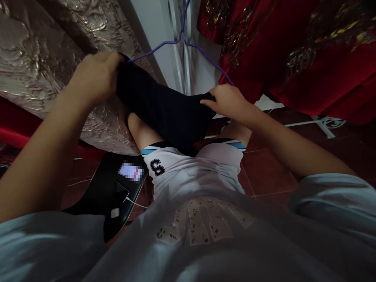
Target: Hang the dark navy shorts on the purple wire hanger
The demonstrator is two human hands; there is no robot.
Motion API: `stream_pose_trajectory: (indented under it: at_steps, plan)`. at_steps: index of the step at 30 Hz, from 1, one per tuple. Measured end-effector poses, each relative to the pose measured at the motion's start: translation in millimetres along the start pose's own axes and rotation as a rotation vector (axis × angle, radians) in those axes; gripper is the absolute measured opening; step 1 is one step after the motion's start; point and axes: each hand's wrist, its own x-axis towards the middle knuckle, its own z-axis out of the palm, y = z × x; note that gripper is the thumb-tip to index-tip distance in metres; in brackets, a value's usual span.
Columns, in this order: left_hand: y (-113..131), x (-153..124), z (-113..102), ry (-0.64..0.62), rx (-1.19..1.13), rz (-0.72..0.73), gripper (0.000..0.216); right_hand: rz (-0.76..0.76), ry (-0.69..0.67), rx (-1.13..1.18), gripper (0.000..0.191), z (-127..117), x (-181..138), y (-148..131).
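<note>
A dark navy, nearly black garment (167, 105) hangs in front of my knees, stretched between my two hands; its exact kind is not clear. My left hand (98, 74) is closed on its upper left corner, close to one end of a purple wire hanger (155, 49). Gripping the upper right edge is my right hand (226, 101), thumb pointing inward along the cloth. The hanger's right arm runs down behind that hand. Its hook reaches up out of the picture, and both lower ends are hidden.
Pinkish-gold textured fabric (35, 55) hangs at left, and red cloth with gold sequins (282, 51) at right. On a black chair (88, 199) lie a lit phone (131, 171), a dark device with a white cable and a small white case (115, 212). A white stand foot (324, 127) rests on the reddish tiled floor.
</note>
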Motion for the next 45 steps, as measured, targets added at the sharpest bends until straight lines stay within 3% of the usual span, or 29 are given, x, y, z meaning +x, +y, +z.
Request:
stream_pose_trajectory:
  at_steps: [4, 8, 12, 15, 18, 22, 29, 32, 36, 39, 41, 43, 45]
  plan:
    - [36.6, 32.8, -9.2, 0.06, -0.004, 0.143, 0.046, 0.006, 0.01, 0.005, 0.042, 2.1, -2.3, 7.7]
    - [69.0, 61.6, 10.8, 0.14, -0.108, 0.131, 0.04, 0.012, 0.053, -0.029, 0.044, 4.9, -11.6, 15.2]
    - [67.3, 51.2, 43.0, 0.371, -0.257, 0.094, 0.034, 0.022, 0.101, -0.049, 0.045, 6.3, -16.6, 13.8]
    - [52.0, 25.6, 61.0, 0.511, -0.302, -0.06, 0.037, 0.032, 0.095, -0.038, 0.043, 8.1, -13.6, 10.0]
    - [34.0, 7.8, 72.8, 0.493, -0.301, -0.22, 0.041, 0.034, 0.101, -0.013, 0.043, 10.3, -10.2, 10.5]
    - [26.4, 8.2, 75.7, 0.365, -0.319, -0.242, 0.039, 0.039, 0.12, 0.002, 0.044, 11.5, -10.7, 14.6]
    - [73.7, 38.8, 52.6, 0.277, -0.167, -0.112, 0.04, 0.028, 0.112, 0.017, 0.04, 19.3, -8.8, 14.1]
    - [77.6, 55.3, 56.4, 0.366, -0.232, 0.033, 0.039, -0.044, 0.238, 0.196, 0.032, 29.5, -15.7, 24.8]
    - [61.6, 70.3, 67.3, 0.487, -0.325, 0.159, 0.044, -0.144, 0.578, 0.654, 0.026, 45.7, -34.2, 48.6]
    - [53.5, 71.4, 65.7, 0.479, -0.277, 0.22, 0.041, -0.014, 0.83, 0.923, 0.027, 48.1, -38.7, 70.8]
    - [52.8, 67.3, 59.3, 0.473, -0.239, 0.244, 0.037, 0.053, 0.915, 0.993, 0.026, 39.1, -33.3, 87.1]
    - [53.6, 61.9, 52.0, 0.468, -0.236, 0.258, 0.032, 0.07, 0.794, 1.041, 0.02, 21.5, -22.9, 101.4]
    - [53.9, 59.2, 47.8, 0.467, -0.271, 0.263, 0.029, 0.068, 0.495, 1.114, 0.019, -0.5, -8.5, 108.6]
